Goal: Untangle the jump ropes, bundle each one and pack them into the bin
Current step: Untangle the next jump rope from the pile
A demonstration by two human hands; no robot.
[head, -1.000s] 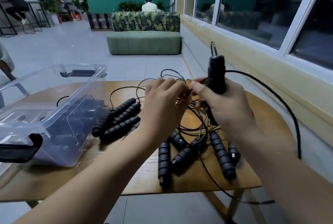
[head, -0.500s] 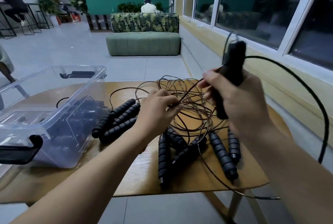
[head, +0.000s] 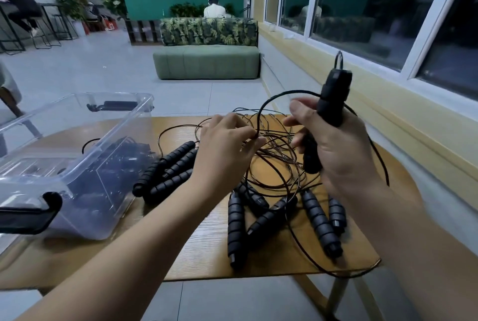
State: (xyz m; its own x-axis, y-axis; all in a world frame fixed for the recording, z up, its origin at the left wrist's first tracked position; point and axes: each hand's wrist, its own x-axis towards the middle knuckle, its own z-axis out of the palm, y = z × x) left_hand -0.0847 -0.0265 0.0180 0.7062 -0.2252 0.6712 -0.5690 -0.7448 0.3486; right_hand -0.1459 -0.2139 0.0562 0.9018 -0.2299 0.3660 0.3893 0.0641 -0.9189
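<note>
Everywhere ribbed cylindrical handles [head: 320, 220] amid thin looping cords [head: 274, 139].

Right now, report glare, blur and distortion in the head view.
Head view: wide-angle lens bows the white window frame; its dark glass panes mirror the room; the clear plastic bin carries pale sheen; left hand and right hand look sharp, unblurred.

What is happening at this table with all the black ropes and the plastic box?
A person is untangling jump ropes on a wooden table. The right hand grips one black handle upright, while the left hand pinches a loop of cord above the tangle. Three handles lie beside the clear bin, which already holds some dark ropes. More loose handles lie near the table's front edge.
</note>
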